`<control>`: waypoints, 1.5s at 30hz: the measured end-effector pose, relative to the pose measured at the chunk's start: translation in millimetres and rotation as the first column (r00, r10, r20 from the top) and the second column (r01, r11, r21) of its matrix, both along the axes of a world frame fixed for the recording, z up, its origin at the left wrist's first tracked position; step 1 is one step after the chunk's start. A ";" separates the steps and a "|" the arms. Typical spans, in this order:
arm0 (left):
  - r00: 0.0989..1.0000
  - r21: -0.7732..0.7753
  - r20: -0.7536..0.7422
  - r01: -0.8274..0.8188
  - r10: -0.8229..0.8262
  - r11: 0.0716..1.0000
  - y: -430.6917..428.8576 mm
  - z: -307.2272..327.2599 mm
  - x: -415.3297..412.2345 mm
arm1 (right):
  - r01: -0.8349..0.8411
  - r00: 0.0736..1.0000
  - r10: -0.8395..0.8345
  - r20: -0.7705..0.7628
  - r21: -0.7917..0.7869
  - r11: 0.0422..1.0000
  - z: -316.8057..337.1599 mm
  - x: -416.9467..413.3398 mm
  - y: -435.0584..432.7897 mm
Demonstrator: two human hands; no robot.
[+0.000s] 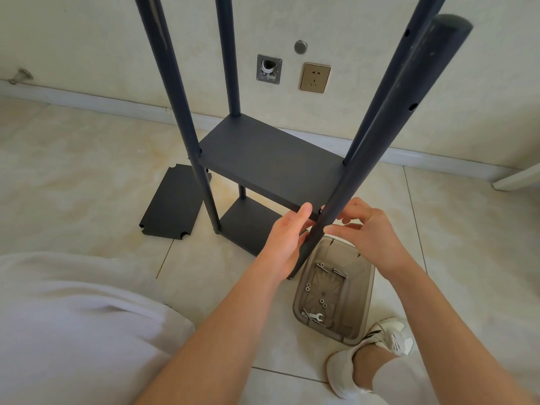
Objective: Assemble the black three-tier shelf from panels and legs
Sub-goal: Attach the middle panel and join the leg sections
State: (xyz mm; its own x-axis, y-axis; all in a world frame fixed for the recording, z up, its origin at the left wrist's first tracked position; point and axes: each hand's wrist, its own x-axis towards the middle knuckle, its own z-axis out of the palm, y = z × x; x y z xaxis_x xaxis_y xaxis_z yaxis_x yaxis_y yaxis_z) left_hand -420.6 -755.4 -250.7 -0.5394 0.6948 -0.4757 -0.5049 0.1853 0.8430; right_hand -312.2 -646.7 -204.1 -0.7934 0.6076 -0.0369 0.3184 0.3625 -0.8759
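Head view: the shelf stands on the tiled floor by the wall, part built, with four legs (169,83) upright and two panels fixed between them, an upper panel (271,162) and a lower panel (248,226). One loose panel (172,203) lies flat on the floor just left of the shelf.

Both hands are at the shelf's front right corner, where the near leg (388,127) meets the upper panel. The left hand (287,244) grips that leg from the left, fingers curled behind it and thumb lying up against the panel's front edge. The right hand (365,229) is on the leg's other side, fingers bent, fingertips touching the leg at the joint; whether they pinch any small part I cannot tell.

One tray (368,305) sits on the floor just in front of the shelf, under the right hand. In it lie one wrench (316,317), two bolts (339,272) and about five washers (308,287). One white shoe (391,334) touches the tray's near corner.
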 end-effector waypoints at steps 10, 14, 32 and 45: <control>1.000 0.032 0.011 0.019 -0.019 0.999 2.2 3.5 -2.0 | -0.034 0.999 0.034 -0.022 0.001 0.999 1.9 -3.5 1.8; 0.999 0.007 -0.020 0.026 -0.026 1.000 2.3 0.5 -0.3 | -0.023 1.000 0.023 -0.005 0.029 0.999 0.3 -4.1 3.1; 0.993 -0.042 -0.053 -0.105 0.102 0.994 -1.9 11.4 4.6 | 0.057 0.998 -0.058 0.036 0.039 0.998 -6.5 -5.9 -0.7; 0.463 0.027 -0.860 -0.381 0.216 0.924 -28.8 19.1 20.2 | 0.007 0.998 -0.018 -0.062 -0.171 0.985 -9.9 -3.9 10.5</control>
